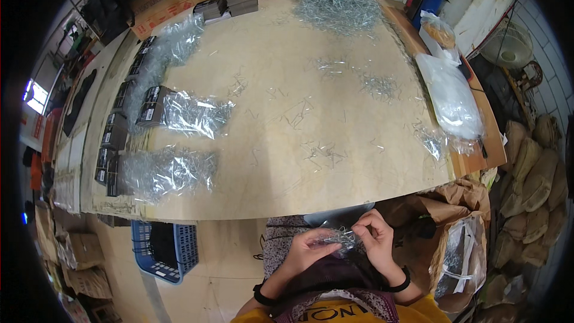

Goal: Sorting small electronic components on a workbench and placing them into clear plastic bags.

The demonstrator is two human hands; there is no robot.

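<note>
Just below the table's near edge, above my lap, my left hand (pixel 312 247) is closed around a bunch of thin silvery wire pieces (pixel 345 238). My right hand (pixel 376 243) meets it from the right, its thumb and fingertips pinched together at the ends of the wires. A clear plastic bag appears to lie around or under the bunch, though the fingers partly hide it. Nearest on the table (pixel 251 191) are loose bent wires (pixel 323 154), scattered in small groups. A large heap of the same wires (pixel 338 5) lies at the far edge.
Clear bags packed with wires (pixel 167 173) and dark banded card stacks (pixel 113 131) line the table's left side. Flat clear bags (pixel 449 96) lie at the right edge. A blue basket (pixel 164 251) stands on the floor at left. A paper sack (pixel 460 251) sits to my right.
</note>
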